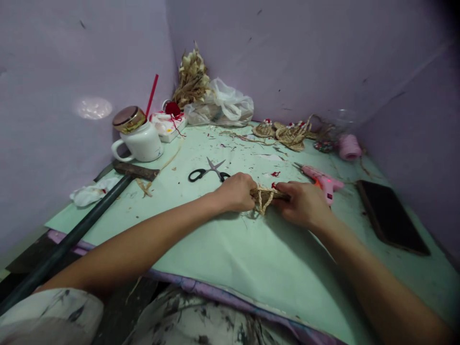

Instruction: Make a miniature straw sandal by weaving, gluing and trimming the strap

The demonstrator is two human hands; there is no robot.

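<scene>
Both my hands rest on the pale green sheet [230, 254] and grip a small piece of braided straw [265, 195] between them. My left hand [235, 191] is closed in a fist on its left end. On its right end my right hand [304, 203] is closed, fingers curled over it. A loop of braid hangs from the middle of the straw piece. Black-handled scissors [208, 171] lie just beyond my left hand. A pink glue gun [321, 178] lies just behind my right hand.
A hammer [89, 215] lies at the left, a white mug [142, 142] with a gold-lidded jar behind it. Dried husks [192, 79] and a plastic bag [224, 108] fill the far corner. Woven straw pieces [287, 134], pink thread spool [349, 146], a dark phone [391, 218] sit right.
</scene>
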